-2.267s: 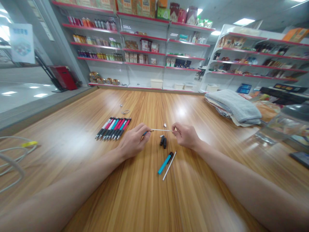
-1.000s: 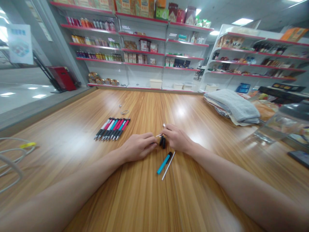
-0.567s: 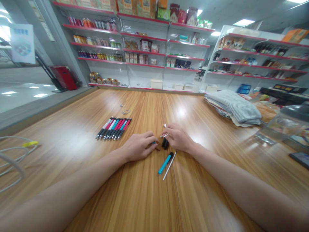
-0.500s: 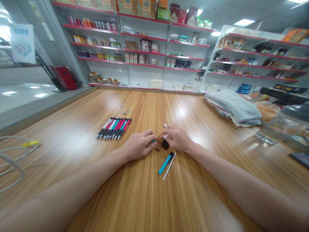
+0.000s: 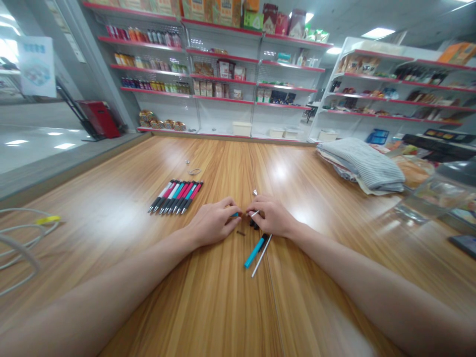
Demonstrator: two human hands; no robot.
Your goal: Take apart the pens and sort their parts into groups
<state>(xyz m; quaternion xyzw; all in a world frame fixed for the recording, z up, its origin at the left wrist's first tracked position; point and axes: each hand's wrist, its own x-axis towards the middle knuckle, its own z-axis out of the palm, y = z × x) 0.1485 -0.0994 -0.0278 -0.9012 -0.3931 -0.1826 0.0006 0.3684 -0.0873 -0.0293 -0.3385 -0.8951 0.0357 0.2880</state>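
My left hand (image 5: 212,223) rests on the table with its fingers pinched on a blue pen barrel (image 5: 235,214), mostly hidden by them. Opposite it, my right hand (image 5: 274,216) grips a thin white pen refill (image 5: 255,213) between thumb and fingers. Black pen parts (image 5: 254,225) lie beneath the right fingers. Between the hands is a small dark brown piece (image 5: 241,233). Nearer to me lie another blue barrel (image 5: 254,252) with a black end and a loose white refill (image 5: 261,257). Small metal parts (image 5: 255,192) sit just beyond my right hand.
Several assembled pens (image 5: 175,197) lie in a row on the left, with a metal ring (image 5: 195,172) behind them. A pale cable (image 5: 22,238) coils at the left edge. Folded cloth (image 5: 364,161) and a clear container (image 5: 427,193) stand on the right. Stocked shelves (image 5: 223,59) are behind.
The fingertips of both hands have shifted slightly. The small brown piece near my left fingers now lies in fuller view on the table.
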